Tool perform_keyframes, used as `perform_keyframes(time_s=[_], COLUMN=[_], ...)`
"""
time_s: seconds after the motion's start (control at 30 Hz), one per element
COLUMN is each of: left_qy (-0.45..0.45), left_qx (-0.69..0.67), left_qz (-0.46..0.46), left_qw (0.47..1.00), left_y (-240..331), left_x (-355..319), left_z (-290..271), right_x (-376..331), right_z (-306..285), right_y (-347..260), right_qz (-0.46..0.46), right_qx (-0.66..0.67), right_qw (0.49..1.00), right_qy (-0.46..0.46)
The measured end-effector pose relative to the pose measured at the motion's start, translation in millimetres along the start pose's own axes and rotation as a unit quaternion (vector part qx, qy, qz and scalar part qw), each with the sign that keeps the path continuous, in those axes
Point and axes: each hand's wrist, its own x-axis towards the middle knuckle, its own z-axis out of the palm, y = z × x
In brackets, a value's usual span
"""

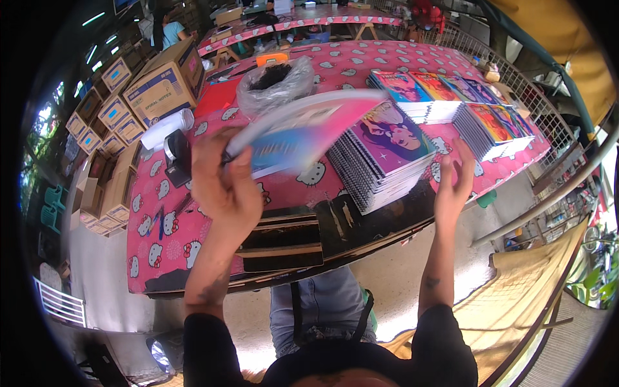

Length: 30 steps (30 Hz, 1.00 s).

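Note:
My left hand [225,177] pinches one edge of a spiral notebook [296,145], which is lifted above the table and smeared by motion. Blue and pink show on its cover. To its right stands a tall stack of spiral notebooks [396,138], topped by a purple cover with a drawn figure; black coils line its left side. My right hand [454,184] hovers just right of this stack, fingers apart and holding nothing. Farther right are more notebook stacks [493,122] with bright covers, set side by side in two rows.
A pink patterned cloth covers the table [309,177]. On it are a clear plastic bag [248,93] with black contents, a tape dispenser [176,157] and a plastic roll [164,131]. A wooden frame [284,249] lies at the near edge. Cardboard boxes [164,84] pile up left. A person [173,32] is behind.

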Motion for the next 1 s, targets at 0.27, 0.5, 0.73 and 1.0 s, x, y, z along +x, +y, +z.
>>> perform_keyframes(time_s=[0.27,0.5,0.73,1.0], left_qy=[-0.364,-0.389,-0.467,-0.448], left_qx=[-0.103,-0.128,0.056,0.233], left_qz=[0.094,0.065,-0.149,-0.002], left_qw=[0.921,0.910,0.870,0.863], left_y=[-56.3,-49.0,-153.1,-237.1], left_x=[-40.3,-37.0,-25.9,-136.6], left_z=[147.1,149.1,65.9,-2.1], right_x=[21.9,25.1,10.6,8.0], right_z=[1.6,-11.2,-38.9,-4.3], right_y=[94.5,95.1,-89.7,-212.3], right_qz=[0.211,0.242,-0.134,-0.434], right_qx=[0.157,0.183,0.142,0.350], right_qw=[0.950,0.939,0.959,0.801], right_qy=[-0.169,-0.165,-0.206,-0.219])
